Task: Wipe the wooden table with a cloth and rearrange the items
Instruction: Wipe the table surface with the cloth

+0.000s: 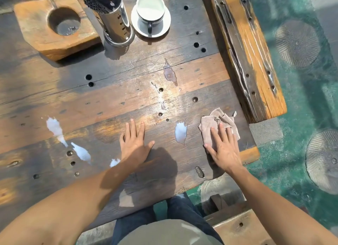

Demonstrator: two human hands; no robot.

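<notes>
My right hand (222, 149) presses flat on a crumpled beige cloth (214, 124) near the right front corner of the dark wooden table (109, 102). My left hand (134, 143) lies flat on the bare wood, fingers spread, holding nothing. A white spill (180, 132) sits between my hands. More white puddles lie at the left: a long puddle (54, 128), a second puddle (82, 153) and a small puddle (114, 162). A clear wet patch (170, 74) is farther back. At the back stand a metal straw holder (115, 19), a cup on a saucer (150, 8) and a wooden block with a round hollow (54, 26).
A thick wooden plank (243, 48) lies along the table's right side. Beyond it is green floor (301, 102) with round patterned discs. The table has several bolt holes. My legs and a bench edge (237, 224) are below the front edge.
</notes>
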